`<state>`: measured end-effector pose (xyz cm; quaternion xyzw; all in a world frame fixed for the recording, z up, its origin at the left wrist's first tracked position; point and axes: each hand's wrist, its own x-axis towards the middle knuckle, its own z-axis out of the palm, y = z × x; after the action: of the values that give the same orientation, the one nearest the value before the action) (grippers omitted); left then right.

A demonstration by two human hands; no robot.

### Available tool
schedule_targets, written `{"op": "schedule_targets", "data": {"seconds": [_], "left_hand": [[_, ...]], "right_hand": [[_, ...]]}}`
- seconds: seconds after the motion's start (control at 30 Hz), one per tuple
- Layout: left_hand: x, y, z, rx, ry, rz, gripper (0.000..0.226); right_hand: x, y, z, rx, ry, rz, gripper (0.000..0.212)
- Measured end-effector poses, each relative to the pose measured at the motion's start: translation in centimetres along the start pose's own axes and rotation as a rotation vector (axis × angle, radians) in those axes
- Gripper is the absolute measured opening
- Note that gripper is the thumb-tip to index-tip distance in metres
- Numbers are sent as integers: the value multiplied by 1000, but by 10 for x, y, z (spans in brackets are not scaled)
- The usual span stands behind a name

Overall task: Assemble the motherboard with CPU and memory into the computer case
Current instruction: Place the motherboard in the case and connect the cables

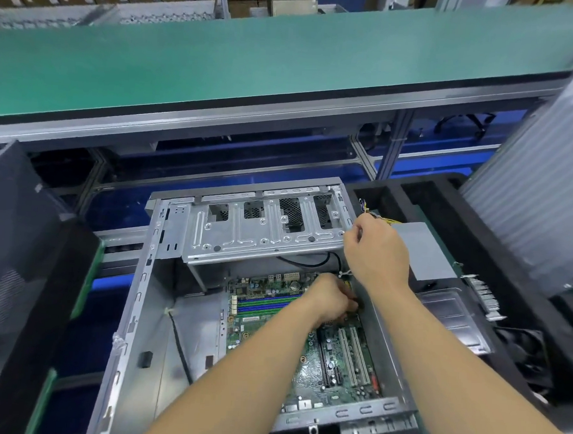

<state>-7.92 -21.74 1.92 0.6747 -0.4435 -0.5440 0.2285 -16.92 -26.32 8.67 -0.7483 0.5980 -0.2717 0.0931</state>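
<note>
Nearest, 2 bare forearms reach in from the bottom edge over the open case (134, 308), a box of bare, stamped sheet metal lying on its side. The green motherboard (307, 367) lies flat inside it against the right wall, its surface busy with small parts, 2 pale long slots and, further in, blue and green memory slots (267, 303).

The left hand (329, 300) is down on the board's far right corner with fingers curled; what they pinch is hidden, so I cannot tell. Just beyond, the right hand (374, 251) is raised at the case's right wall, fingers closed around a thin bundle of yellow and dark wires (366, 211).

Past the hands, a perforated, ribbed drive cage (261, 230) spans the case. Right of it sits black foam (445, 205) with a flat grey box. Farthest, a smooth green conveyor (253, 59) crosses the view.
</note>
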Motion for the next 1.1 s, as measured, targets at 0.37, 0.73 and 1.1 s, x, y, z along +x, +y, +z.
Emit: {"op": "schedule_targets", "data": {"seconds": [0.37,0.73,1.1], "left_hand": [[18,-8,-25,400,277,78,27],[17,-11,-20,358,77,191,23],[15,-7,-32,840,123,354,47]], "right_hand": [[4,12,3,316,-23,175,16],[-27,61,17,746,-259,528,28],[-14,57,17,668,-268,498,24]]}}
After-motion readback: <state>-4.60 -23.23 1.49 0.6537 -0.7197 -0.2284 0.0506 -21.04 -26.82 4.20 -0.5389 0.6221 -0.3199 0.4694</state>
